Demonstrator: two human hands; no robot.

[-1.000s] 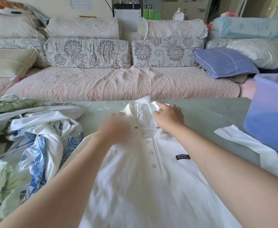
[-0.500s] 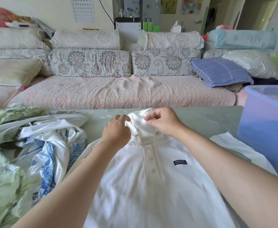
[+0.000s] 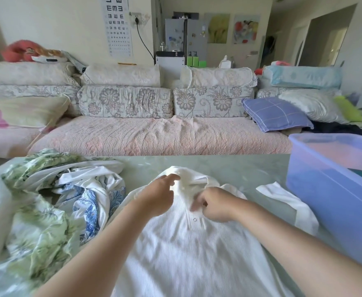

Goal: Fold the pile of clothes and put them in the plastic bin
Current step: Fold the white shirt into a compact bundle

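Straight ahead in the head view, a white shirt lies face up on the green table, its collar pointing away from the person and one sleeve spread out toward the right. The left hand is over the left side of the collar with its fingers loosely stretched apart and the forefinger reaching onto the cloth, gripping nothing. The right hand rests on the button strip just below the collar, above a metal snap. Its fingers are curled down onto the fabric, but blur makes it impossible to tell whether they pinch it. The pile of clothes, green-leaf, blue-patterned and white pieces, sits crumpled on the table just left of the shirt. The plastic bin, pale blue and translucent, stands at the table's right edge near the sleeve, with something dark teal inside. Beyond the table is a sofa with flowered cushions and a blue pillow.
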